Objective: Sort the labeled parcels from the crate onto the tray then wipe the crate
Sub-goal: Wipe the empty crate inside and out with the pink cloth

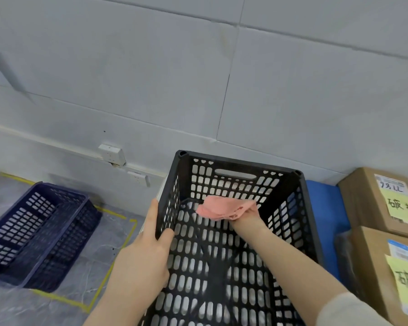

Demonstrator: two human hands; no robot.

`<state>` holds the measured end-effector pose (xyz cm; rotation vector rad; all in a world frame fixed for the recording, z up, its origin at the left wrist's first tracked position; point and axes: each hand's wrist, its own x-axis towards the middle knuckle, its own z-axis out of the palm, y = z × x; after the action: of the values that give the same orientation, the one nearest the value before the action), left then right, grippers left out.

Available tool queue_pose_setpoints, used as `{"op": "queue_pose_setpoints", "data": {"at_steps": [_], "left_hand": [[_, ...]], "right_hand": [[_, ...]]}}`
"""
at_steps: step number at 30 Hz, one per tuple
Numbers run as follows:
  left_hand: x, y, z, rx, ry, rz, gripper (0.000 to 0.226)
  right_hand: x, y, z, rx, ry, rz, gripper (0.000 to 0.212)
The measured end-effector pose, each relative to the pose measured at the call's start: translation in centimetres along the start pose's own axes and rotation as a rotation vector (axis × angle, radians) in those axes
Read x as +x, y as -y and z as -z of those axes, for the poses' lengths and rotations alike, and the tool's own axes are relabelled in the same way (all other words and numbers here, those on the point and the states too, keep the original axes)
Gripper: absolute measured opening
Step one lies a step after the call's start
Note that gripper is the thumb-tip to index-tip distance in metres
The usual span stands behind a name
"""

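The black crate [240,165] was found emptied, and two labelled parcels [382,203] were stacked to its right by the blue tray [323,203], so sorting was judged done. The crate's left wall was gripped by the left hand [146,250]. A pink cloth [218,209], clutched in the right hand [251,210], was pressed inside at the far end, so wiping was judged barely begun.

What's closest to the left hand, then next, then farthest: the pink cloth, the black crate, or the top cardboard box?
1. black crate: the left hand grips its left wall.
2. pink cloth: inside the crate, far end.
3. top cardboard box: far right.
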<state>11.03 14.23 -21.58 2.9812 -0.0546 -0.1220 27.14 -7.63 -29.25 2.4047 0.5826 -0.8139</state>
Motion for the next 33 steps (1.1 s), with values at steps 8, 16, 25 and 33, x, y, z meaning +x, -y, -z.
{"op": "queue_pose_setpoints", "data": {"at_steps": [8,16,25,33], "left_hand": [[-0.2,-0.8,0.8,0.016,0.064,0.093,0.04],[-0.2,-1.0,1.2,0.054,0.083,0.084,0.039],[-0.3,-1.3,2.0,0.07,0.1,0.082,0.038],[-0.2,-0.3,0.9,0.049,0.074,-0.023,0.037]], "right_hand": [[-1.7,-1.9,-0.5,-0.525,-0.459,0.164,0.052],[-9.6,-7.0,3.4,-0.411,-0.857,0.004,0.036],[-5.6,-1.2,-1.1,0.275,-0.446,-0.522,0.085],[-3.0,0.4,-5.2,0.389,-0.476,-0.506,0.102]]}}
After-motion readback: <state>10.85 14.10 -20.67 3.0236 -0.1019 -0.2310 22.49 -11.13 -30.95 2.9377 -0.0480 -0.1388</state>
